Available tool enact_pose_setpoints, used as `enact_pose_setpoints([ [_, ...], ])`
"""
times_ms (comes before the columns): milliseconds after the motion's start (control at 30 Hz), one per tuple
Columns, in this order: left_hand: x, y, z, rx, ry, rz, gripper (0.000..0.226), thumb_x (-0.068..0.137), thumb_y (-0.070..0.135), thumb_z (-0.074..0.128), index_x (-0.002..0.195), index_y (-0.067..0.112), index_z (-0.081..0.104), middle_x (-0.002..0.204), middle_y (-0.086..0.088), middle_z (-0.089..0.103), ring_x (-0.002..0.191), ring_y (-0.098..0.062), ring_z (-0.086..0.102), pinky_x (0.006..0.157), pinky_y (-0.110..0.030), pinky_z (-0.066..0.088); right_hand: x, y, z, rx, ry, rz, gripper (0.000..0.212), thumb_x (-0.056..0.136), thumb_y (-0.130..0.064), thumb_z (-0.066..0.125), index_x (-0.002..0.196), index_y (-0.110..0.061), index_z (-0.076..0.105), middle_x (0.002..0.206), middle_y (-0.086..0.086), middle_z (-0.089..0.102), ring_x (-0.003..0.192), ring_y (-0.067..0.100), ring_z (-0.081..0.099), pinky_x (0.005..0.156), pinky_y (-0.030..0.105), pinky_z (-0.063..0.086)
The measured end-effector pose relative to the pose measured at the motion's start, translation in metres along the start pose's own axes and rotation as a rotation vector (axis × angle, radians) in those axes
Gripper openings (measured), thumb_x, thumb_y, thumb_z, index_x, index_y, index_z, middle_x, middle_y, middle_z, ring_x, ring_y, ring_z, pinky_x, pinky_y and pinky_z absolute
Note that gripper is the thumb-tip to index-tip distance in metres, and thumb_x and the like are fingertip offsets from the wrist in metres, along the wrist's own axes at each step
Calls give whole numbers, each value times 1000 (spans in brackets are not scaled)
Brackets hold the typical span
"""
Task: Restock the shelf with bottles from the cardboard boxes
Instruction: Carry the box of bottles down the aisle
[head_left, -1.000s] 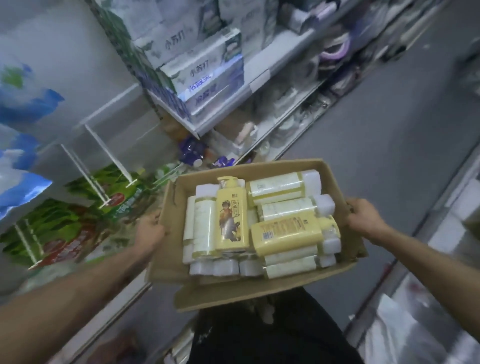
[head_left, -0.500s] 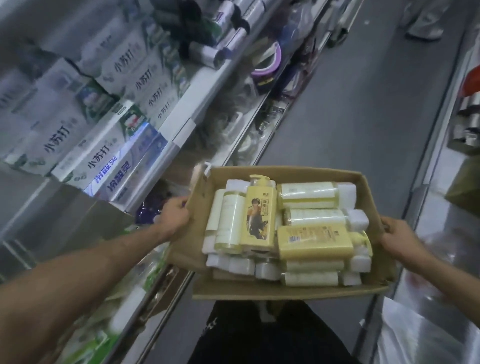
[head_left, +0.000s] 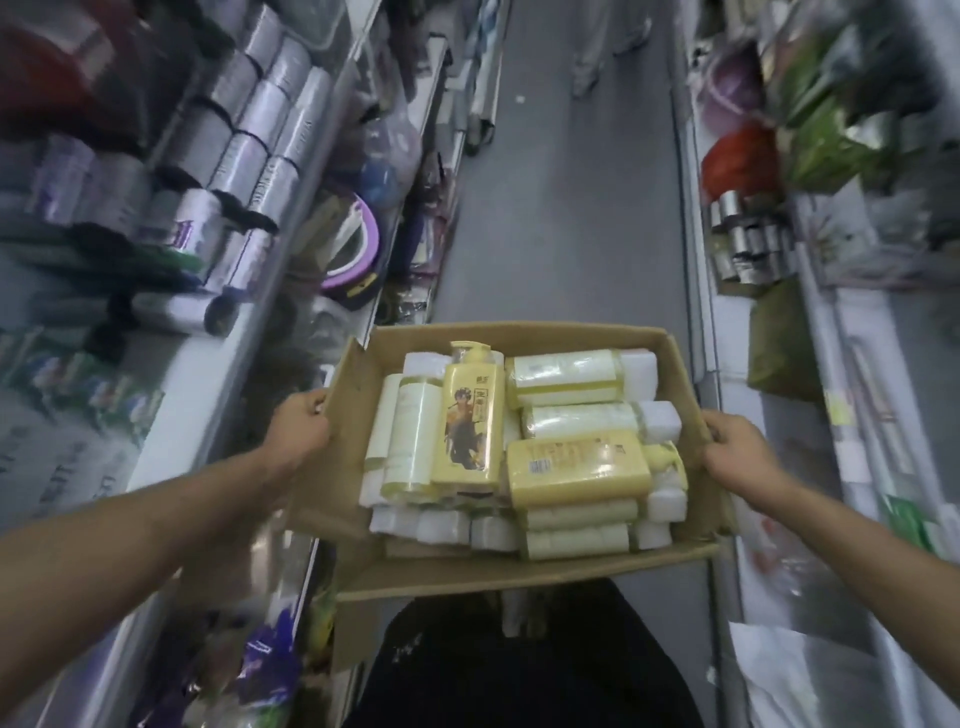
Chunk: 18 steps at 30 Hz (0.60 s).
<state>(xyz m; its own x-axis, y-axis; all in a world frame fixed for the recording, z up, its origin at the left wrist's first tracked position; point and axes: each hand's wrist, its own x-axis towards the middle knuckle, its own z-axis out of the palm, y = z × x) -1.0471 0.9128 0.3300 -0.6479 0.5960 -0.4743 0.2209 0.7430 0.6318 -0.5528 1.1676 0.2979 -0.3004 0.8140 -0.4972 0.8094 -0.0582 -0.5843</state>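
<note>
I carry an open cardboard box (head_left: 524, 571) at waist height in a shop aisle. My left hand (head_left: 301, 428) grips its left wall and my right hand (head_left: 737, 447) grips its right wall. Inside lie several yellow bottles, most wrapped in pale film with white caps. One unwrapped yellow pump bottle (head_left: 470, 415) with a printed figure lies on top at the left. Another yellow bottle (head_left: 576, 467) lies crosswise, its barcode label facing up.
Shelves (head_left: 249, 332) on the left hold rolls of bags and purple items. Shelves on the right (head_left: 831, 415) hold metal tins (head_left: 748, 244) and green packs. The grey aisle floor (head_left: 566, 208) runs ahead, with a person's legs (head_left: 602, 47) at its far end.
I have turned from the left shelf to look down the aisle, carrying the box along. Both hands keep their grip on the box walls.
</note>
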Motion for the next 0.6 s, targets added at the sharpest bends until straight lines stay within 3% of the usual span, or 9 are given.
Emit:
enact_pose_setpoints([
  [167, 81, 81, 5, 42, -35, 69, 29, 96, -5, 59, 113, 9, 78, 106, -15, 79, 100, -33, 75, 90, -55, 64, 66, -4, -33, 57, 22, 45, 29, 62, -16, 67, 89, -25, 72, 78, -8, 76, 72, 15, 74, 53, 31, 58],
  [333, 147, 153, 25, 46, -43, 54, 37, 89, -12, 59, 103, 15, 80, 101, -14, 81, 84, -27, 74, 83, -54, 64, 143, -16, -76, 97, 22, 72, 19, 76, -4, 67, 86, -19, 73, 77, 0, 76, 78, 28, 74, 65, 51, 66],
  [467, 198, 209, 38, 76, -31, 25, 33, 85, -14, 58, 102, 7, 77, 100, -22, 79, 83, -30, 73, 85, -59, 64, 203, -37, -117, 91, 20, 102, 19, 79, 0, 68, 83, -17, 72, 76, 3, 75, 80, 32, 73, 71, 57, 65],
  [600, 245, 269, 52, 116, -40, 35, 33, 86, -10, 58, 105, 7, 77, 100, -18, 79, 89, -31, 75, 82, -54, 65, 261, -66, -153, 93, 45, 117, 12, 88, -3, 68, 89, -15, 71, 85, 9, 75, 84, 34, 72, 76, 59, 64],
])
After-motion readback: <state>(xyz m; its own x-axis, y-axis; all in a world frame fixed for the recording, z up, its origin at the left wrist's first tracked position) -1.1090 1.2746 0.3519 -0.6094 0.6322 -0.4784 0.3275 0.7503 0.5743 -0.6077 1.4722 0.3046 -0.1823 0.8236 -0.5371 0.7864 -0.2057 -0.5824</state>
